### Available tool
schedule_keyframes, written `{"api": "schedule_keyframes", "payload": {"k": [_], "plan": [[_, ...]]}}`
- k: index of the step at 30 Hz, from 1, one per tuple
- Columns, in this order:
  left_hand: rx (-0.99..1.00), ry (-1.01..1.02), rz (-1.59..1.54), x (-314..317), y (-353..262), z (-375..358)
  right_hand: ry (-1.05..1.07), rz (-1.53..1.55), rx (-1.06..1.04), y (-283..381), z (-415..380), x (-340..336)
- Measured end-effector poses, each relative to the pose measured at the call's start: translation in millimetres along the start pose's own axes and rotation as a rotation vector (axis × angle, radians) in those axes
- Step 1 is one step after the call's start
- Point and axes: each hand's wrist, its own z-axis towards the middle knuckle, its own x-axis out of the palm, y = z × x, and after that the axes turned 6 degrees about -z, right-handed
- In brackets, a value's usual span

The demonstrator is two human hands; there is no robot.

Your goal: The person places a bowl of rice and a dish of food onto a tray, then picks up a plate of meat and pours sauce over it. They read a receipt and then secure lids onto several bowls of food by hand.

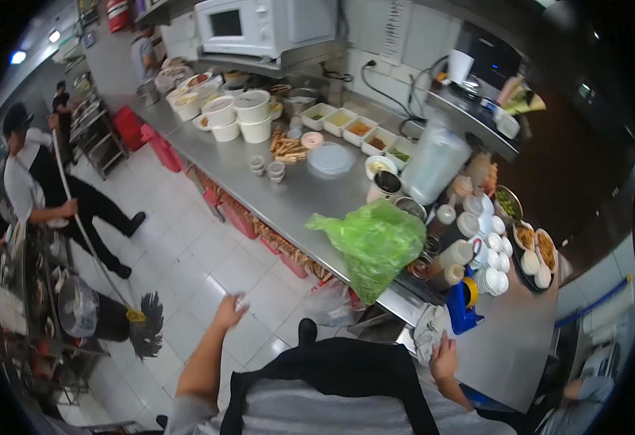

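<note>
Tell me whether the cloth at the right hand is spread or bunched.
Bunched: the cloth shows folds and creases beside the right hand.

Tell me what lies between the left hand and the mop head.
In the head view, only tiled floor shows between the left hand and the mop head.

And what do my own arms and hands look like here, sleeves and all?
Your left hand and right hand show no gloves, and the forearms are bare. A short grey sleeve shows on the left; a black apron goes over the grey shirt.
</note>
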Motion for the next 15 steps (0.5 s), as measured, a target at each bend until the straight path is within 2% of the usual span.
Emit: {"api": "schedule_keyframes", "payload": {"k": [1,3,6,8,10,12,13,15], "plan": [[0.142,-0.037,0.000,-11.6,-9.7,41.9,-0.019,0.011,0.018,-2.2,-1.0,8.5],[0.249,-0.120,-0.035,-50.4,-66.1,108.4,-0.063,0.040,0.063,-7.4,4.6,27.5],[0.298,-0.290,-0.101,-85.3,-98.5,205.1,-0.078,0.007,0.264,-2.9,19.7,38.4],[0.167,-0.376,-0.124,-106.2,-108.3,252.9,-0.061,-0.065,0.373,-10.4,33.3,49.7],[0.045,-0.503,-0.238,-118.0,-89.6,299.4,-0.060,-0.097,0.480,-10.6,43.0,57.4],[-0.214,-0.524,-0.600,-138.9,-79.1,331.5,-0.091,-0.080,0.589,1.1,57.6,44.8],[-0.343,-0.520,-0.782,-146.6,-74.2,346.1,-0.014,-0.083,0.641,13.6,64.0,30.5],[-0.357,-0.565,-0.990,-157.7,-32.4,386.1,-0.140,-0.087,0.651,-2.7,63.6,48.6]]}}
